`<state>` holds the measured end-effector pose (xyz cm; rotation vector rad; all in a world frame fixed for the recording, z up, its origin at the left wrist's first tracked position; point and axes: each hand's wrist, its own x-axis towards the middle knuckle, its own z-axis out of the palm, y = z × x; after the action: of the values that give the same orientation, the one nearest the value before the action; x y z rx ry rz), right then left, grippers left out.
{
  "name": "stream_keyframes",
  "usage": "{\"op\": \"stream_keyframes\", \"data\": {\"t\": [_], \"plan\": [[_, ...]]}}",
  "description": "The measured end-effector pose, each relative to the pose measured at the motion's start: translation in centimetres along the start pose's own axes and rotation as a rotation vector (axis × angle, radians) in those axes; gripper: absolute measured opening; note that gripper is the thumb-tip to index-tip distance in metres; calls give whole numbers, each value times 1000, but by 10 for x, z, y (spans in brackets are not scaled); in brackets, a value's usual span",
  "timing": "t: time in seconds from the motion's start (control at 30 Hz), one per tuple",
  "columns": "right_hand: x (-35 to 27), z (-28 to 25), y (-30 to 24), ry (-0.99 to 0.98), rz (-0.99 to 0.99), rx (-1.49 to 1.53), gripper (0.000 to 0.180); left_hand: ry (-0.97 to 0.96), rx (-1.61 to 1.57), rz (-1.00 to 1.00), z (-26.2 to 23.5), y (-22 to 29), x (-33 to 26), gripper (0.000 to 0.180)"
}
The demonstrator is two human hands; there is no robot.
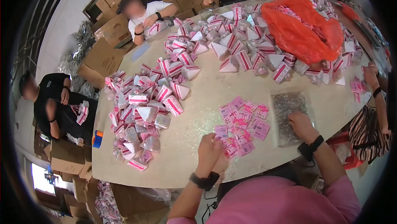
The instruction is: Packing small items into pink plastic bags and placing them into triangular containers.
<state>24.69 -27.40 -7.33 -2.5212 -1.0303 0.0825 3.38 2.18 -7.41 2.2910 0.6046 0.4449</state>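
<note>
My left hand (209, 151) is at the near edge of a loose pile of pink printed cards (243, 120). Its thumb and fingers pinch one pink card (221, 131) by its edge. To the right, my right hand (302, 126) reaches down over a shallow rectangular tray (283, 142) of small shiny pieces, too fine to name. Its fingers are bent together at the pieces, and whatever lies between the fingertips is hidden. Both wrists wear dark bands.
Filled clear packets with pink-and-white tops (140, 114) are heaped along the table's (186, 164) left and far sides. A red plastic bag (304, 33) lies on the far-right heap. Several people work around the table. Cardboard boxes (101, 60) stand behind; blue tape (97, 138) sits at the left edge.
</note>
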Motion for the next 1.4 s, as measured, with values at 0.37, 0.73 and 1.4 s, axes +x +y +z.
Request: {"op": "stream_keyframes", "data": {"t": [0.37,0.73,1.4], "plan": [[8,-41,1,160,225,610,5,65,175,-59,33,-12,39,39],[8,-53,-12,-61,384,979,17,1,67,-88,15,-8,48,25],[0,-35,-71,-143,343,1659,18,14,-253,-152,-7,-10,49,9]]}}
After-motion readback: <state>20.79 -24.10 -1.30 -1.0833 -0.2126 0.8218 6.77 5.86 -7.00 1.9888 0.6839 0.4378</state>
